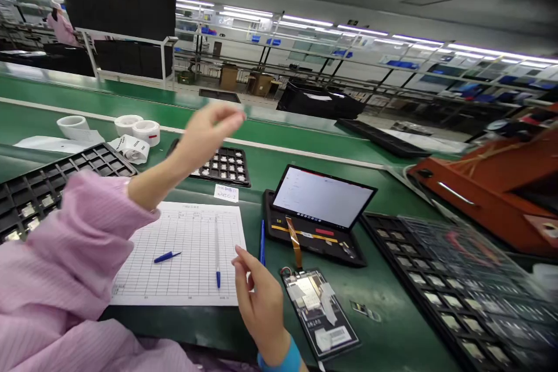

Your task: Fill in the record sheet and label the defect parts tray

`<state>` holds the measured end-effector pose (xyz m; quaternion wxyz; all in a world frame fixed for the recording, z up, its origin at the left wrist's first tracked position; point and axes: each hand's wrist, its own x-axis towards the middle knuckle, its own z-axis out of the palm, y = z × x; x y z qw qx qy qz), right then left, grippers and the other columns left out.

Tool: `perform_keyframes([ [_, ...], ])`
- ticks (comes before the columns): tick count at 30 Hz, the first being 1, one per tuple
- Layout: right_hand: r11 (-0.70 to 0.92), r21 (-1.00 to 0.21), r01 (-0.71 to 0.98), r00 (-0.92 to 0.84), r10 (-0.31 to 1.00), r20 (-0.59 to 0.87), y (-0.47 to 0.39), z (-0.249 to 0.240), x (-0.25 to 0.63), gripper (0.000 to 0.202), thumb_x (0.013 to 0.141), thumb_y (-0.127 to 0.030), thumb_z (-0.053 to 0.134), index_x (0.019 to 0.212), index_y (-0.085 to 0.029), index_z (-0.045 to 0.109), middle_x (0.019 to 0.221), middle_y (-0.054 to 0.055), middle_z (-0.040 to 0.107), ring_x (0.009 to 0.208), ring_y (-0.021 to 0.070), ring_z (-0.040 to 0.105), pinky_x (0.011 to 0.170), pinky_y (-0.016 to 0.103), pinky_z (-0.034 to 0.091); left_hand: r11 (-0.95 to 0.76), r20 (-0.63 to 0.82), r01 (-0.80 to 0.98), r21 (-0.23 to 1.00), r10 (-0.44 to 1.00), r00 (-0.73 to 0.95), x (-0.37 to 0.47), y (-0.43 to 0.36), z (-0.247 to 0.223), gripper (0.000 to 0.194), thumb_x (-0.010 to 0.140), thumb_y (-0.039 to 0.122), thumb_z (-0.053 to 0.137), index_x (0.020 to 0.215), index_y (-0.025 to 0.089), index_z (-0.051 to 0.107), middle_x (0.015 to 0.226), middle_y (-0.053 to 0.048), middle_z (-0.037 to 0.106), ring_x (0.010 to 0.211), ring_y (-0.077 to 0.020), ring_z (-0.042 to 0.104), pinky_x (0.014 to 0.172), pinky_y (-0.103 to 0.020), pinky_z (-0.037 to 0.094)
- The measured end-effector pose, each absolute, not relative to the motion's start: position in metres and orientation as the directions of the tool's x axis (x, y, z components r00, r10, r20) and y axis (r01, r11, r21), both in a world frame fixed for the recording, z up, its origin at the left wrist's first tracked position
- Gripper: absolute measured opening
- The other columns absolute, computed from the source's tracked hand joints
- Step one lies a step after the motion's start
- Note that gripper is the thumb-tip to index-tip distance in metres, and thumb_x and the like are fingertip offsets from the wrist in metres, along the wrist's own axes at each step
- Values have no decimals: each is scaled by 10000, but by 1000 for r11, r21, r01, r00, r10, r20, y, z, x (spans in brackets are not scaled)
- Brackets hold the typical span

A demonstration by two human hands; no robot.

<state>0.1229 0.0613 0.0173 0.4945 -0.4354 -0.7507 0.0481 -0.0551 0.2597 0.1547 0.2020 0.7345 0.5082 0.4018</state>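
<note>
My left hand (211, 131) is raised over the bench, above a black tray of small parts (224, 167). It is blurred, and its grip cannot be made out. My right hand (261, 302), with a blue wristband, is low beside the printed form (187, 256); its fingers are curled, thumb and forefinger nearly meeting, and anything between them is too small to see. Right of it lies an opened tablet-like device (320, 314) with its inner board showing. An orange flex cable (294, 242) links it to a lit screen (322, 196) propped on a black holder.
On the form lie a blue pen cap (164, 257) and a pen (218, 276); another blue pen (262, 244) is beside it. Tape rolls (146, 131) stand at the back left. Parts trays flank the bench, left (56, 177) and right (418, 267). An orange case (488, 180) sits far right.
</note>
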Motion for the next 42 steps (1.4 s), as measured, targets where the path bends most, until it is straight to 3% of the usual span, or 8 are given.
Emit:
perform_keyframes([
  [6,520,-635,572,-35,789,614,74,-20,128,211,904,-142,481,1068,-199,601,869,50,703,751,149,679,614,239,554,-287,-11,796,533,938,345,4,320,67,221,889,326,592,996,135,615,1020,-61,621,935,-178,603,855,-383,516],
  [12,472,-706,528,5,830,558,71,-20,135,210,898,-148,477,1048,-211,610,851,44,697,718,152,679,603,233,549,-263,-94,865,427,939,332,33,368,16,281,895,341,578,1100,150,584,1168,-89,569,1055,-210,561,911,-425,491],
  [19,496,-705,507,-39,830,557,71,-23,132,242,890,-121,465,1066,-222,596,874,40,700,757,151,683,667,236,551,-226,-180,839,494,918,353,37,391,8,268,890,339,589,1066,136,591,1069,-72,603,957,-186,597,846,-388,520],
  [27,447,-725,524,-35,862,506,70,-19,132,204,911,-164,453,1031,-194,614,859,48,698,746,142,675,647,221,536,-180,-98,621,763,917,386,34,357,44,254,890,299,592,1068,117,580,1031,-70,614,911,-173,612,798,-364,542],
  [31,388,-783,487,27,889,457,70,-19,132,186,919,-211,461,986,-196,634,836,45,688,722,137,656,596,218,509,-154,-100,408,900,838,537,27,312,90,187,888,174,563,1052,88,589,940,-81,659,815,-139,655,729,-276,544],
  [35,253,-899,358,219,913,344,71,2,141,189,925,-304,482,1002,-206,624,898,54,666,731,138,620,611,239,499,-168,-44,243,955,731,681,12,243,127,232,825,201,634,1048,139,637,889,-59,683,770,-132,662,673,-230,528],
  [39,259,-954,149,311,904,294,66,53,158,213,934,-354,478,1083,-240,580,966,51,625,745,129,583,568,226,466,-371,193,93,924,662,725,1,176,140,221,793,207,668,995,132,618,850,-47,674,766,-122,649,693,-223,531],
  [42,409,-896,170,152,888,434,55,85,165,159,916,-285,526,1062,-269,588,1001,34,588,793,126,567,652,246,478,-762,564,21,647,497,660,-7,145,141,94,845,149,605,931,144,570,865,-41,671,777,-105,643,729,-218,534],
])
